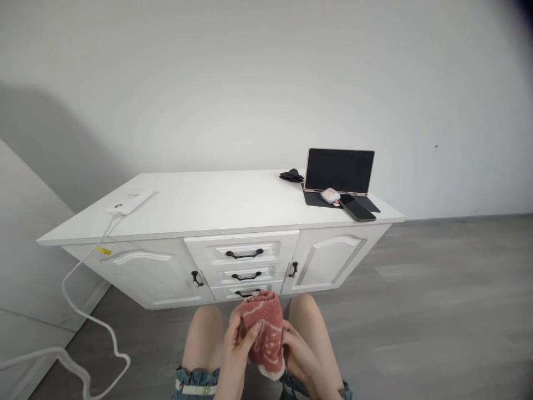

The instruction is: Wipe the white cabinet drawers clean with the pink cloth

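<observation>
A pink-red towel point(263, 322) with a pale pattern is folded into a small bundle above my knees, at the bottom centre of the view. My left hand point(237, 345) grips its left side, fingers curled over the cloth. My right hand point(296, 351) holds its right lower edge, fingers closed on the fabric. My bare knees frame the bundle on either side. Behind the towel stands a low white cabinet point(208, 203) with three stacked drawers point(244, 254) with black handles and a door on each side.
On the cabinet top, right end: an upright tablet point(339, 170) on a dark mat, a white earbud case point(330, 195), a dark phone point(358, 210) and a small black object point(291, 176). A white power strip point(130, 202) lies at the left, its cable trailing onto the grey floor.
</observation>
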`<state>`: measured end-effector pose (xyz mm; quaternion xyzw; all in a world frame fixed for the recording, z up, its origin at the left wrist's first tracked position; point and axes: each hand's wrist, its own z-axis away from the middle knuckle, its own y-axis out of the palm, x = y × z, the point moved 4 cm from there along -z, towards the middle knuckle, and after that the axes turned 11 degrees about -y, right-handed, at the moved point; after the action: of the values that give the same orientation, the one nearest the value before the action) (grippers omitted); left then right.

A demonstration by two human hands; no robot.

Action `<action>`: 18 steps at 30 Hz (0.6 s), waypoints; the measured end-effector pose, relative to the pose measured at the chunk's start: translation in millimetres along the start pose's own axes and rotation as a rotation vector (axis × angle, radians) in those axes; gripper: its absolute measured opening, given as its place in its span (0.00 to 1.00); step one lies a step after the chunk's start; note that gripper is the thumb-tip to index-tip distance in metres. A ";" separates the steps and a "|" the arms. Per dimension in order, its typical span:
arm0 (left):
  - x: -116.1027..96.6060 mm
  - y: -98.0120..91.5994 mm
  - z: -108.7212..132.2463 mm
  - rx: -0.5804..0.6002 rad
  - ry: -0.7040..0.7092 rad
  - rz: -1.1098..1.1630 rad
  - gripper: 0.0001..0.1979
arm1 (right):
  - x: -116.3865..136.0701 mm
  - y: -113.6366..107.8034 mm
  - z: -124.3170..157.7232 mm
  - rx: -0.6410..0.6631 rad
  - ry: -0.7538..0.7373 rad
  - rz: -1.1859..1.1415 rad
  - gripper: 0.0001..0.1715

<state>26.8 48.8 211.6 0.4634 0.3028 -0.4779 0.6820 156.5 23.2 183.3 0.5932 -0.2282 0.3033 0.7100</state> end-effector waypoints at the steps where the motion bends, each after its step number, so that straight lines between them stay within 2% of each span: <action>1: -11.3 -0.4 5.2 -0.043 0.057 -0.013 0.15 | 4.9 3.2 4.9 0.005 -0.011 -0.010 0.17; 4: -45.6 -0.6 20.9 -0.157 0.204 -0.099 0.10 | 17.5 14.9 15.5 0.022 -0.053 -0.066 0.21; 6: -62.0 5.1 28.4 -0.133 0.243 -0.201 0.08 | 21.1 25.6 20.5 0.065 -0.055 -0.095 0.25; 8: -68.9 12.7 32.1 -0.072 0.217 -0.277 0.06 | 20.4 36.4 24.4 0.125 -0.057 -0.072 0.32; 10: -67.7 17.7 32.3 -0.035 0.161 -0.258 0.08 | 16.9 43.8 26.1 0.146 -0.085 0.025 0.37; 12: -61.1 18.5 29.2 -0.033 0.086 -0.146 0.09 | 12.7 47.0 24.9 0.119 -0.119 0.161 0.38; 16: -43.3 9.3 16.2 -0.120 -0.145 0.134 0.15 | 9.2 46.6 14.0 0.046 -0.115 0.342 0.29; 18: -42.5 3.7 7.2 -0.123 -0.155 0.163 0.20 | 10.0 44.2 5.9 0.045 -0.105 0.364 0.25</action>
<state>14.7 58.3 252.0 0.4055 0.2390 -0.4360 0.7671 132.8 24.0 222.4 0.5727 -0.3616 0.4006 0.6171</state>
